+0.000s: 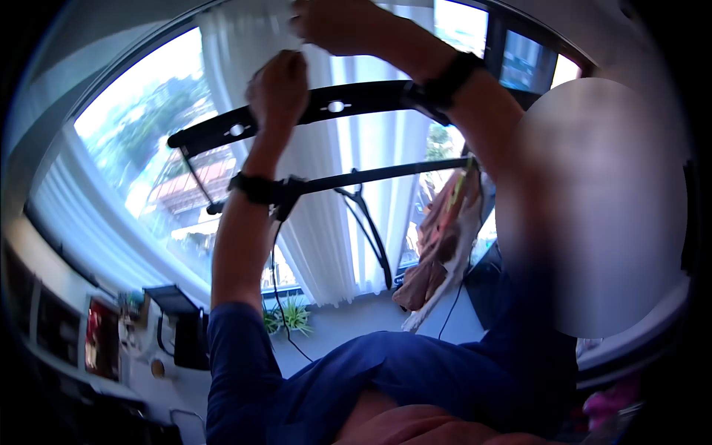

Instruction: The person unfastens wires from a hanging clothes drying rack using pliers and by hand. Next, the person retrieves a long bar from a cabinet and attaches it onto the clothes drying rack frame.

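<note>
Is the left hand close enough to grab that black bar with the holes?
Probably yes. The left hand is raised right in front of the black bar, overlapping it in the picture, and nothing seems to sit between them. Its fingers already pinch the white curtain.

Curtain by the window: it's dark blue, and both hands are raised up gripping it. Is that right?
Not quite. The curtain is white, not dark blue, as the head view shows. The rest holds: the left hand and the right hand are both raised up gripping it.
</note>
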A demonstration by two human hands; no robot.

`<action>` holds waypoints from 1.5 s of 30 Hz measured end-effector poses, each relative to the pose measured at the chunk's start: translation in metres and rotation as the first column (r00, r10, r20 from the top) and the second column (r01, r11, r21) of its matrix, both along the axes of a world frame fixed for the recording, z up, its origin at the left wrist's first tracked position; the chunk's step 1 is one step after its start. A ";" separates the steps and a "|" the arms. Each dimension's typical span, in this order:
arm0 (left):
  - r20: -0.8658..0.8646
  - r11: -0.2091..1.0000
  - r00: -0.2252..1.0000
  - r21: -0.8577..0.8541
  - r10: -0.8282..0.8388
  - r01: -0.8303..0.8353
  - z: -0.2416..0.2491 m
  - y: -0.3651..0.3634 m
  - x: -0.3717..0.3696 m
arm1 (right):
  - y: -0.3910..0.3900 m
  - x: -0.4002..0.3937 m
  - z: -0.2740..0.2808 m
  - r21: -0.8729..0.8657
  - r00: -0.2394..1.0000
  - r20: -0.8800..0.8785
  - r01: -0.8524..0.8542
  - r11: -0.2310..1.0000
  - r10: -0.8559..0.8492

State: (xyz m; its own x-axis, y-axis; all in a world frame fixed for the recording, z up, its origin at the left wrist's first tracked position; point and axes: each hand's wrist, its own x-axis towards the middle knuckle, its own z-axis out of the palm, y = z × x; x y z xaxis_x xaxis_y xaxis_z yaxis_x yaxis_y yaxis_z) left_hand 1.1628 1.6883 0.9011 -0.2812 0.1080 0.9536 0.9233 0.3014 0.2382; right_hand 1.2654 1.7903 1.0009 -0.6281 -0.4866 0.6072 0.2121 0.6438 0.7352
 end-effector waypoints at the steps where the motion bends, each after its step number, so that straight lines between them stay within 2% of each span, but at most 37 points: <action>1: -0.032 1.000 0.999 0.010 -0.010 0.010 0.000 0.001 0.004 | -0.003 0.018 0.013 -0.067 0.990 0.125 -0.063 0.996 0.071; 2: -0.029 0.999 0.999 0.033 -0.037 0.038 -0.001 0.002 0.002 | -0.008 0.018 0.013 -0.165 0.990 0.129 -0.029 0.986 0.051; 3: -0.034 0.996 0.997 0.062 -0.067 0.069 -0.003 -0.001 0.002 | -0.016 0.023 0.012 -0.098 0.992 0.119 -0.034 0.995 0.046; 6: -0.101 0.990 0.994 0.126 -0.042 0.055 -0.010 0.004 -0.005 | -0.018 0.023 0.009 -0.059 0.989 0.137 -0.045 0.997 0.053; 9: -0.106 0.985 0.994 0.163 -0.031 0.048 -0.011 0.007 -0.006 | -0.020 0.020 0.010 -0.004 0.985 0.089 -0.150 0.989 0.150; 16: -0.049 0.984 0.992 0.133 -0.115 0.121 -0.010 0.008 -0.006 | -0.019 0.021 0.010 0.056 0.989 0.073 -0.130 0.990 0.126; 21: -0.033 0.960 0.965 0.100 -0.259 0.261 -0.011 0.006 -0.010 | -0.019 0.022 0.007 0.032 0.986 0.020 -0.169 0.985 0.168; 24: 0.006 0.957 0.964 0.121 -0.266 0.264 -0.013 0.004 -0.011 | -0.019 0.019 0.005 0.048 0.976 0.006 -0.219 0.974 0.219; 28: 0.010 0.962 0.973 0.150 -0.232 0.228 -0.016 0.003 -0.012 | -0.020 0.017 0.002 0.041 0.984 0.013 -0.180 0.983 0.179; 33: -0.084 0.970 0.987 0.189 -0.138 0.152 -0.017 0.007 -0.007 | -0.022 0.016 -0.002 0.021 0.986 -0.026 -0.165 0.986 0.166; 34: -0.096 0.968 0.986 0.195 -0.139 0.156 -0.018 0.008 -0.007 | -0.021 0.016 -0.004 0.004 0.981 -0.038 -0.189 0.982 0.189; 35: -0.109 0.970 0.986 0.191 -0.129 0.148 -0.020 0.010 -0.006 | -0.021 0.014 -0.008 -0.319 0.985 -0.085 -0.169 0.932 0.150; 37: -0.115 0.978 0.989 0.176 -0.089 0.109 -0.022 0.006 -0.001 | -0.022 0.016 -0.008 -0.205 0.981 -0.065 -0.192 0.960 0.182; 38: -0.075 0.976 0.989 0.164 -0.130 0.141 -0.024 0.003 0.002 | -0.024 0.018 -0.009 -0.281 0.982 -0.073 -0.185 0.942 0.172; 39: -0.071 0.979 0.990 0.161 -0.119 0.129 -0.026 0.002 0.003 | -0.025 0.017 -0.010 -0.285 0.981 -0.070 -0.196 0.938 0.183; 41: -0.121 0.975 0.987 0.185 -0.106 0.127 -0.032 0.000 0.006 | -0.023 0.019 -0.012 -0.162 0.981 -0.085 -0.189 0.969 0.177; 43: -0.081 0.988 0.992 0.119 -0.092 0.101 -0.037 -0.011 0.019 | -0.001 0.017 -0.026 -0.142 0.983 -0.050 -0.185 0.973 0.179; 45: -0.094 0.990 0.991 0.093 -0.093 0.102 -0.042 -0.020 0.024 | 0.020 0.000 -0.019 -0.036 0.980 -0.057 -0.195 0.980 0.193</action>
State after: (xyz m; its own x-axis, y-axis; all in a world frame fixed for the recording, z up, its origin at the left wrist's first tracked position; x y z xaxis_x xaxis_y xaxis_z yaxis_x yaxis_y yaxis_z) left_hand 1.1872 1.6687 0.8589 -0.1873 0.0358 0.9817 0.9660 0.1881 0.1775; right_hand 1.2651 1.8106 0.9816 -0.4906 -0.5700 0.6591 0.1185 0.7057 0.6985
